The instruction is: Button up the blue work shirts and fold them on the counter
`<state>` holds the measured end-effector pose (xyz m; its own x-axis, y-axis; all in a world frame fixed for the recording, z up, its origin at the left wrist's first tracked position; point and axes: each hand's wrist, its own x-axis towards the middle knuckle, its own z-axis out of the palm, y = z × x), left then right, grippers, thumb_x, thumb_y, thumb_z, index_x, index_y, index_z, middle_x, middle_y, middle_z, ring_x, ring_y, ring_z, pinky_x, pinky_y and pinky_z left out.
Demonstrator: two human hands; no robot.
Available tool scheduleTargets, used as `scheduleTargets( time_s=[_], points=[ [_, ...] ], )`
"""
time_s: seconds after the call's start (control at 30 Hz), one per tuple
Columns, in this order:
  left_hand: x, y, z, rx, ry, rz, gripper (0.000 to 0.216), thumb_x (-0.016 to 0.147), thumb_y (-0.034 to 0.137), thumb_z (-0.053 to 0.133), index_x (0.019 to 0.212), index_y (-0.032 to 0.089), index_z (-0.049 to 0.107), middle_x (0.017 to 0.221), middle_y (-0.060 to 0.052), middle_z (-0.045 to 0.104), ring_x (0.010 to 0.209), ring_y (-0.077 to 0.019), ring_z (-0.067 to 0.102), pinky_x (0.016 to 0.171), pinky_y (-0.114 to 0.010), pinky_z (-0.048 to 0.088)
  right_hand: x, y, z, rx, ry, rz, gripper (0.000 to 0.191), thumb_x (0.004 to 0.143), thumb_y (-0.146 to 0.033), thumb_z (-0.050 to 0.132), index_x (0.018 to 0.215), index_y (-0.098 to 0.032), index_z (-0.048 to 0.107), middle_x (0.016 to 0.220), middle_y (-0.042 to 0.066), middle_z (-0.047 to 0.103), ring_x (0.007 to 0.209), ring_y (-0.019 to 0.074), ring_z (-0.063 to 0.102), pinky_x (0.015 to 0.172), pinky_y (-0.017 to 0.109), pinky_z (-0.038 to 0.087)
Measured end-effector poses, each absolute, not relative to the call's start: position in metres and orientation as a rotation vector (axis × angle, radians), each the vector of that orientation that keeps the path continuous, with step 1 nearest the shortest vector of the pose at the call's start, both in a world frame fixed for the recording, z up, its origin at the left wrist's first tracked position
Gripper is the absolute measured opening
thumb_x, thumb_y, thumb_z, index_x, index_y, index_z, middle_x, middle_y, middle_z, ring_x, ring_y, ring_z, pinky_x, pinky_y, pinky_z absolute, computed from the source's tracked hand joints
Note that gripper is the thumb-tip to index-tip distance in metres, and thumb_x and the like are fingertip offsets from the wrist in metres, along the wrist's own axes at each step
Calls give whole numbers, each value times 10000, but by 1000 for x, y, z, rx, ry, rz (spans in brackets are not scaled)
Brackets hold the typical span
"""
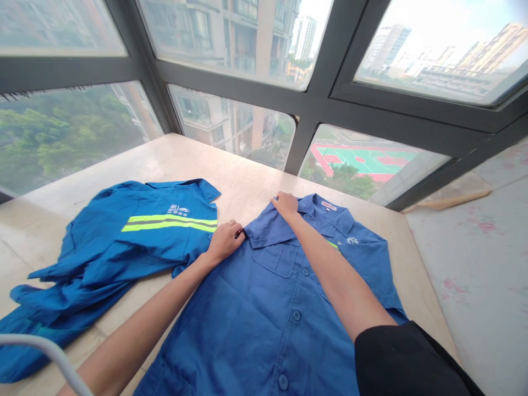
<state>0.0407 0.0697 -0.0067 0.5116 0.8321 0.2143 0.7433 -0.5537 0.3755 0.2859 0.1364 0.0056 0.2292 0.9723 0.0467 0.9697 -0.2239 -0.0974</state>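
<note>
A blue buttoned work shirt (264, 313) lies front-up on a beige marble sill (243, 184), collar toward the window. My left hand (225, 239) pinches the tip of the shirt's left collar, fingers closed on the cloth. My right hand (284, 204) grips the upper edge of the same collar near the neck, and its forearm crosses the shirt's chest. A brighter blue shirt (124, 242) with a yellow and grey reflective stripe lies crumpled to the left, apart from both hands.
Large dark-framed windows (317, 93) rise just behind the sill. A white curved tube (58, 355) crosses the bottom left corner. To the right lies a pale surface with pink blotches (478, 247) and a strip of brown paper (449, 201).
</note>
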Motion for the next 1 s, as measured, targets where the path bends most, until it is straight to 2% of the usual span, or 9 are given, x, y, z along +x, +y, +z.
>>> scheduleTargets(
  time_s=[0.33,0.53,0.73,0.93,1.0],
  points=[
    [45,64,-9,2647,1373,494,184,880,248,490,740,197,598,783,-58,596,735,-195,554,667,-314,362,290,150,8,-2256,-2167,-55,286,992,-270,423,1103,-151,658,1109,177,702,1055,269,664,868,352,472],
    [45,63,-11,2624,1381,523,180,875,237,500,727,196,594,773,-53,603,739,-192,555,685,-313,370,294,159,8,-2313,-2094,-69,298,1000,-281,426,1097,-119,657,1082,189,713,1038,262,666,874,349,452],
    [45,60,-9,2644,1463,481,198,892,256,499,726,200,592,800,-61,614,767,-199,560,680,-314,367,294,158,4,-2334,-1994,-58,310,1001,-290,432,1067,-109,675,1061,195,711,1105,260,614,938,353,406],
    [45,58,-9,2646,1504,448,179,902,253,480,787,200,606,841,-80,609,795,-220,565,677,-326,369,307,152,4,-2394,-1815,-14,370,1024,-274,315,1139,-94,617,1088,217,684,1069,288,613,864,372,438],
    [46,58,-10,2646,1505,452,167,900,249,479,809,197,609,849,-87,605,803,-227,566,688,-331,374,311,151,6,-2368,-1814,6,399,1036,-302,268,1185,-114,587,1100,192,683,1045,272,618,852,360,444]
  ],
)
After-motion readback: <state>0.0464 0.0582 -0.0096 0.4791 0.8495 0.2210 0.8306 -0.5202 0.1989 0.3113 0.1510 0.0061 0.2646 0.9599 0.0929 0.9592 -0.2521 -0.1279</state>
